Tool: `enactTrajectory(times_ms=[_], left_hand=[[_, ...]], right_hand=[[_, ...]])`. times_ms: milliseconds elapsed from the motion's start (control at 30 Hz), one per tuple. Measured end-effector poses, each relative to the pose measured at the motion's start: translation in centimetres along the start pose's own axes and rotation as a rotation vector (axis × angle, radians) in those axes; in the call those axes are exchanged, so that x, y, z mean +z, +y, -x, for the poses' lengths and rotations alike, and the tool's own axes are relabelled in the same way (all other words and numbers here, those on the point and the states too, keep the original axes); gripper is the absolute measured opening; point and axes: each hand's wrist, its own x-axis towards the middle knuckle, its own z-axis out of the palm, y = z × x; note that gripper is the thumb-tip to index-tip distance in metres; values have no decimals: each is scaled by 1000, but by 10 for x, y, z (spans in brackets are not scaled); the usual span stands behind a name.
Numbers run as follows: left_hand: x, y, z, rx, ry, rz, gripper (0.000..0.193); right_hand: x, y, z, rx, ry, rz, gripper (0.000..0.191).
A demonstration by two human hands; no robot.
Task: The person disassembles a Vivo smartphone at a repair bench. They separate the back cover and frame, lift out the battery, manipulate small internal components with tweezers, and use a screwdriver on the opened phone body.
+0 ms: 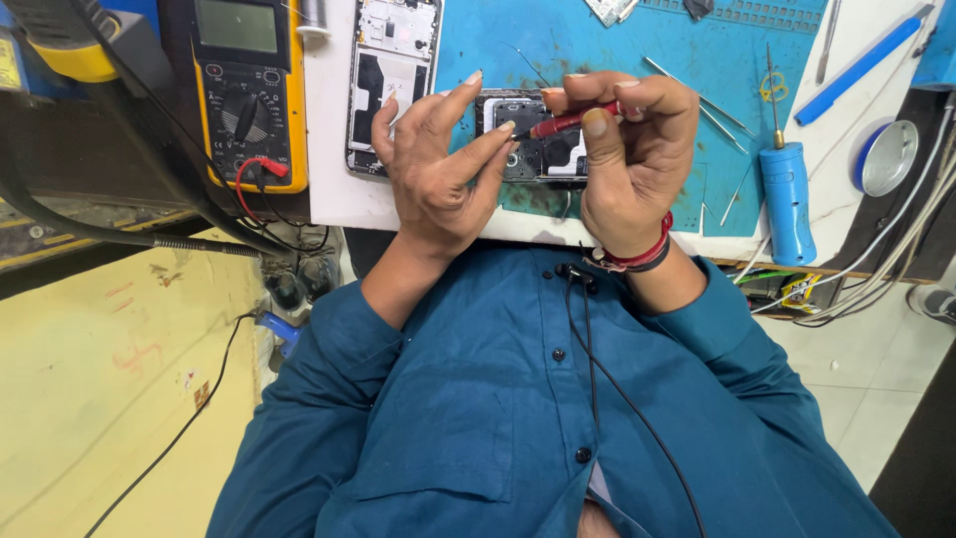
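Observation:
My right hand pinches a red probe, its tip pointing left onto an opened phone body lying on the blue mat. My left hand rests on the phone's left end, thumb and fingers bracing it, fingertip close to the probe tip. A second opened phone lies further back on the white bench, beside my left hand. A red band circles my right wrist.
A yellow multimeter with a red plug stands at the left. A blue-handled screwdriver, tweezers, a blue tool and a round tin lie right. Cables hang off the bench's right edge.

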Motion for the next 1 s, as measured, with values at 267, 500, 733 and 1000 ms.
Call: enactTrajectory(times_ms=[267,500,733,1000], left_hand=[[1,-2,2,11,-18,-4,17],[-1,-2,0,-3,-39,14,17],[0,7,-8,134,-117,-35,60],[26,31,-13,351,-406,-30,48]], right_hand=[[1,-5,2,-149,-37,279,44],[3,-4,8,-140,-61,361,51],[-30,-5,8,-191,72,413,40],[-94,-23,3,-179,114,656,38]])
